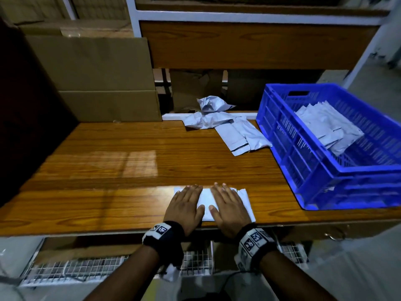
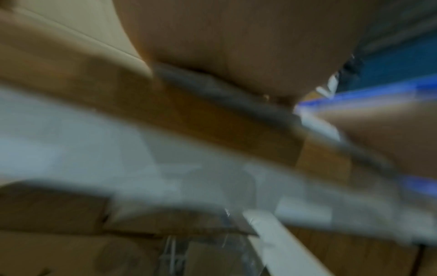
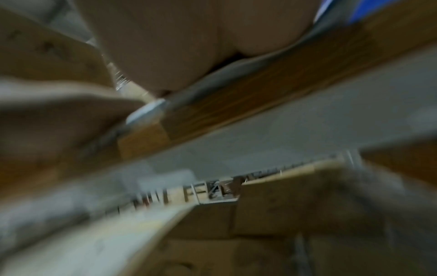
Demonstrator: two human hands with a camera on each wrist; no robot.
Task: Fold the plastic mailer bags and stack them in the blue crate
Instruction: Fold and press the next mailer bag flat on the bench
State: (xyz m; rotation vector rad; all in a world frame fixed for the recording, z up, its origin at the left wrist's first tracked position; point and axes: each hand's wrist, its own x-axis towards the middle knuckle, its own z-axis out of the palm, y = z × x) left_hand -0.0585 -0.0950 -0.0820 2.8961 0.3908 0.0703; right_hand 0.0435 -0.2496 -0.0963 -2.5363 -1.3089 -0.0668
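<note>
Both my hands lie flat, palms down, on a white mailer bag [image 1: 207, 203] at the near edge of the wooden table [image 1: 108, 170]. My left hand [image 1: 186, 208] covers its left part, my right hand [image 1: 230, 210] its middle-right; fingers of both are straight and spread a little, pressing, gripping nothing. A strip of the bag shows between my thumbs, and its right end sticks out beyond my right little finger.

Ahead of my right fingertips and off to the right sits the blue crate [image 1: 288, 140], with folded mailer bags [image 1: 327, 127] stacked inside. Straight ahead of my fingers, well apart, a loose pile of crumpled unfolded mailers [image 1: 223, 122] lies just beside the crate's left wall. Far ahead to the left stands a cardboard box [image 1: 97, 79]. Bare tabletop lies between my fingers and the pile.

Both wrist views are blurred: only palm, table edge and a bit of blue.
</note>
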